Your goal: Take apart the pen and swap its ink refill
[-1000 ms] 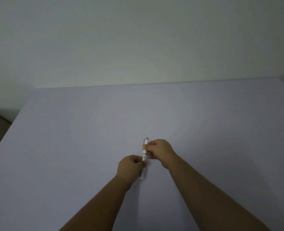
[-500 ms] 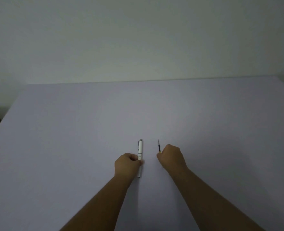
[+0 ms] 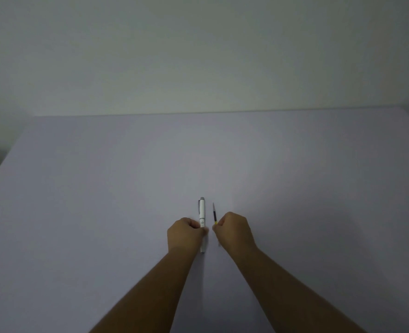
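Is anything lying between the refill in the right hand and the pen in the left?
Nothing visible. The refill in the right hand and the white pen in the left hand stand side by side, with only bare table showing in the narrow gap between them.

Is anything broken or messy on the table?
No, nothing stands out. The left hand holds the white pen, the right hand holds the thin refill beside it, apart. No spill shows on the table.
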`<action>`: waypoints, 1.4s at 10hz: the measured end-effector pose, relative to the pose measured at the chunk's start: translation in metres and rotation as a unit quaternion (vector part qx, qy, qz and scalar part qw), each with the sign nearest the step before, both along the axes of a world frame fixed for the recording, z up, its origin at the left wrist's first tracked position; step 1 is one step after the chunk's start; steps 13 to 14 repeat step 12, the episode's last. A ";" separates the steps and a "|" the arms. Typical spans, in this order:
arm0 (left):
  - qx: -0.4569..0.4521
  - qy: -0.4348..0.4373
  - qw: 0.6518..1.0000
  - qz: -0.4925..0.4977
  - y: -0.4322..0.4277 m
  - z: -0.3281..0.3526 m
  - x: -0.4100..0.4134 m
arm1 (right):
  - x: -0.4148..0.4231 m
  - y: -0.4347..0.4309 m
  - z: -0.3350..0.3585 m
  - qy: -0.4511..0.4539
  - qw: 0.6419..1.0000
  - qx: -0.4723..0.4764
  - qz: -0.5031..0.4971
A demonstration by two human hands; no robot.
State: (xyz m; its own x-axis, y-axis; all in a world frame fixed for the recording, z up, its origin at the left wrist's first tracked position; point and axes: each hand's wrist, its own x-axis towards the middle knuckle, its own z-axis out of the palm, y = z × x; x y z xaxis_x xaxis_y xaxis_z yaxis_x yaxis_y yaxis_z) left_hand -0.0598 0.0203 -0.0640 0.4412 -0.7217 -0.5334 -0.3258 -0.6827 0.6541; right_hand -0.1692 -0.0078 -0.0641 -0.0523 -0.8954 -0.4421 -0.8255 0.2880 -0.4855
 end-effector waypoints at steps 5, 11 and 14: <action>0.000 0.001 1.000 0.012 0.002 0.000 -0.001 | -0.004 0.005 0.007 -0.029 0.999 -0.012 -0.017; 0.009 0.029 0.999 0.012 0.005 0.003 0.001 | -0.003 0.007 0.013 -0.045 0.999 -0.009 -0.012; 0.000 0.017 1.000 0.012 0.006 0.008 0.001 | -0.002 0.006 0.013 -0.035 0.999 -0.020 -0.033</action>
